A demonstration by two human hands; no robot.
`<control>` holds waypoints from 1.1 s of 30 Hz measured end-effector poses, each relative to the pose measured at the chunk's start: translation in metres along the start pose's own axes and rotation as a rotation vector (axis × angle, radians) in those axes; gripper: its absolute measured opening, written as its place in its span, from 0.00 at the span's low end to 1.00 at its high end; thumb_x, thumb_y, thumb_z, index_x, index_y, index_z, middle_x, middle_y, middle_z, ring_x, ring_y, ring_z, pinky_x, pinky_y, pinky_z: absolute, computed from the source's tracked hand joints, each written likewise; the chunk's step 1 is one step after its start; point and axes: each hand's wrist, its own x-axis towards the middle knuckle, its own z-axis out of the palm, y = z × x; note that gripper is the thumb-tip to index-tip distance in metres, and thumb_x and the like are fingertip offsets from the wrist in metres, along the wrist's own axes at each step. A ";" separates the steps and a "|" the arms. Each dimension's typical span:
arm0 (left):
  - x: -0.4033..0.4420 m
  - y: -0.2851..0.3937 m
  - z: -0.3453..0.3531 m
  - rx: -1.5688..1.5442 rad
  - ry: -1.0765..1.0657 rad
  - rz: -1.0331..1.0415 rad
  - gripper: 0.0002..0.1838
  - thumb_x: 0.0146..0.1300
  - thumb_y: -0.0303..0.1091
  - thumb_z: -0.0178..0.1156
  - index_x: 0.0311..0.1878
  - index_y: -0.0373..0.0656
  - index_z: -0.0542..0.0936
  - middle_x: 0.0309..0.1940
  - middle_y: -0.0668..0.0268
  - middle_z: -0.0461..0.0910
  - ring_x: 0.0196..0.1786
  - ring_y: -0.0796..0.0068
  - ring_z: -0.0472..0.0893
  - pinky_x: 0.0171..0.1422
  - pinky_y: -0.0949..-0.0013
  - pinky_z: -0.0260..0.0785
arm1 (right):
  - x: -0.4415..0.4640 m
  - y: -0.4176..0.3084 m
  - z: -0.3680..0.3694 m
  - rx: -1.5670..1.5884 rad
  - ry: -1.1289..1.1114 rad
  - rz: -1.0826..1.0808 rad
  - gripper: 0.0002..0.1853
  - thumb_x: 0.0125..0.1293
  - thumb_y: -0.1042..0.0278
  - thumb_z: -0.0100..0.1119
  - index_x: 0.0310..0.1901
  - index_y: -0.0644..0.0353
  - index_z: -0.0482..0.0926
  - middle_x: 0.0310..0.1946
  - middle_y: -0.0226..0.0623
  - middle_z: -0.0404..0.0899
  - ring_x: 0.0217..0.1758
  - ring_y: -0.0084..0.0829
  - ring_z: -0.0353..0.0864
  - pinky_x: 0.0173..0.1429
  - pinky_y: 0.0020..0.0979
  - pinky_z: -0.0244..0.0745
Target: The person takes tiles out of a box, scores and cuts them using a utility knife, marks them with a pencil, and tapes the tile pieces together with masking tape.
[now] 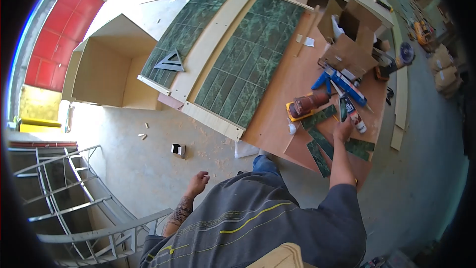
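My right hand [343, 130] reaches over the cluttered end of the workbench, its fingers closed beside a sealant cartridge [353, 115]. What those fingers grip is too small and hidden to name. Just beyond lie a blue caulking gun [347, 87] and a brown-and-yellow power tool [307, 105]. Green marble-patterned tile strips [317, 156] are spread under and around the hand. My left hand [200, 182] hangs at my side above the floor, fingers curled with nothing visible in them.
Two green tiled panels [248, 59] in wood frames cover the bench's left part, with a speed square [170, 62] on one. An open cardboard box [349, 54] stands behind the tools. A plywood box [106, 74] and a metal ladder [69, 188] are to the left.
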 end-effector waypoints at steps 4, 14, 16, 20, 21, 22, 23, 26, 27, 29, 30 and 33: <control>0.002 0.044 -0.001 0.171 -0.143 -0.025 0.26 0.75 0.47 0.59 0.65 0.37 0.82 0.48 0.50 0.90 0.53 0.54 0.89 0.61 0.56 0.80 | -0.018 -0.012 -0.023 -0.050 0.006 -0.046 0.32 0.61 0.80 0.65 0.70 0.61 0.74 0.58 0.55 0.84 0.58 0.64 0.81 0.65 0.54 0.74; 0.073 0.136 -0.055 0.448 -0.425 0.432 0.23 0.77 0.48 0.56 0.57 0.37 0.85 0.50 0.49 0.87 0.56 0.45 0.86 0.63 0.51 0.77 | -0.070 0.009 -0.091 -0.145 0.123 0.279 0.21 0.69 0.76 0.66 0.61 0.72 0.73 0.54 0.62 0.82 0.58 0.60 0.83 0.63 0.51 0.77; 0.064 0.212 -0.072 0.337 -0.449 0.534 0.20 0.79 0.45 0.55 0.54 0.37 0.85 0.48 0.51 0.87 0.54 0.47 0.86 0.61 0.52 0.77 | -0.081 0.007 -0.111 0.018 0.226 0.382 0.20 0.71 0.75 0.67 0.60 0.72 0.73 0.52 0.59 0.82 0.58 0.57 0.84 0.62 0.48 0.79; 0.065 0.327 -0.096 0.086 -0.519 0.845 0.20 0.79 0.42 0.58 0.62 0.35 0.82 0.51 0.50 0.85 0.57 0.51 0.85 0.64 0.54 0.77 | -0.119 -0.113 -0.171 0.325 0.594 0.156 0.11 0.75 0.75 0.66 0.52 0.67 0.74 0.47 0.43 0.81 0.47 0.36 0.80 0.56 0.38 0.77; 0.067 0.350 -0.102 0.052 -0.570 0.909 0.22 0.80 0.43 0.58 0.65 0.35 0.80 0.53 0.49 0.84 0.57 0.50 0.85 0.64 0.54 0.77 | -0.131 -0.162 -0.181 0.356 0.579 0.078 0.10 0.75 0.76 0.65 0.51 0.65 0.74 0.45 0.40 0.79 0.46 0.32 0.78 0.55 0.36 0.76; 0.071 0.370 -0.108 0.022 -0.628 0.977 0.24 0.80 0.43 0.58 0.68 0.34 0.78 0.54 0.48 0.82 0.57 0.49 0.85 0.65 0.55 0.77 | -0.141 -0.203 -0.180 0.430 0.491 0.019 0.09 0.75 0.77 0.65 0.50 0.64 0.74 0.45 0.40 0.79 0.47 0.31 0.77 0.55 0.35 0.76; 0.071 0.388 -0.115 -0.017 -0.701 1.009 0.26 0.79 0.42 0.60 0.71 0.35 0.76 0.56 0.49 0.81 0.60 0.50 0.84 0.67 0.55 0.76 | -0.153 -0.243 -0.172 0.497 0.404 -0.036 0.09 0.75 0.78 0.64 0.50 0.64 0.73 0.44 0.39 0.79 0.47 0.31 0.77 0.56 0.35 0.75; 0.098 0.409 -0.131 -0.087 -0.807 1.099 0.26 0.79 0.41 0.61 0.72 0.35 0.76 0.56 0.50 0.79 0.63 0.52 0.82 0.68 0.55 0.76 | -0.194 -0.349 -0.116 0.778 -0.017 0.039 0.13 0.73 0.80 0.65 0.51 0.60 0.69 0.51 0.36 0.76 0.54 0.27 0.75 0.64 0.33 0.70; 0.103 0.405 -0.136 -0.128 -0.813 1.135 0.24 0.79 0.40 0.61 0.70 0.35 0.78 0.55 0.51 0.79 0.62 0.53 0.82 0.68 0.56 0.76 | -0.207 -0.384 -0.091 0.916 -0.112 0.133 0.14 0.73 0.79 0.66 0.51 0.59 0.70 0.49 0.35 0.77 0.55 0.26 0.75 0.64 0.33 0.71; 0.129 0.380 -0.142 -0.124 -0.695 1.076 0.23 0.79 0.41 0.62 0.68 0.34 0.79 0.54 0.52 0.79 0.62 0.55 0.82 0.67 0.57 0.76 | -0.216 -0.448 -0.048 0.944 -0.212 0.161 0.13 0.73 0.74 0.68 0.53 0.64 0.75 0.43 0.32 0.78 0.48 0.25 0.78 0.55 0.31 0.76; 0.145 0.365 -0.142 -0.102 -0.559 1.009 0.23 0.79 0.41 0.62 0.66 0.33 0.81 0.53 0.53 0.79 0.62 0.57 0.82 0.67 0.58 0.76 | -0.221 -0.445 -0.014 0.824 -0.275 0.177 0.13 0.73 0.72 0.70 0.53 0.64 0.77 0.42 0.32 0.78 0.44 0.23 0.78 0.49 0.30 0.76; 0.196 0.315 -0.155 -0.325 -0.426 0.773 0.20 0.81 0.42 0.60 0.60 0.32 0.83 0.49 0.60 0.80 0.53 0.67 0.85 0.59 0.62 0.78 | -0.227 -0.484 0.046 0.685 -0.407 0.179 0.13 0.70 0.68 0.72 0.44 0.62 0.76 0.36 0.38 0.80 0.38 0.29 0.80 0.44 0.34 0.76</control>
